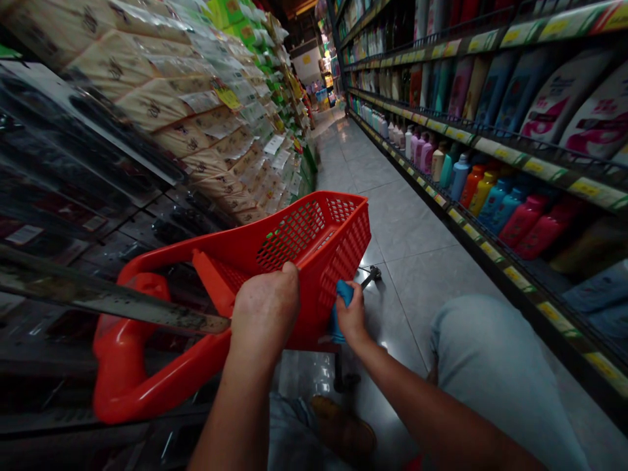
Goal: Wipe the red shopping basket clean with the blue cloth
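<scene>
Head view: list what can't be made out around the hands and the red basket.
Blue item: the right hand and the red basket hide its shape, so its kind is unclear.
Dark metal piece: partly behind the basket in the head view, too small to identify.
Shelf price tags: too small and blurred to read.
Long dark bar: blurred, and cut off by the left edge.

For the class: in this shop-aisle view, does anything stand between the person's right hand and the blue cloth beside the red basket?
Nothing visible does. The right hand is already touching the blue cloth, with no object between them. The mesh wall of the red shopping basket lies beside the cloth, not between it and the hand.
</scene>
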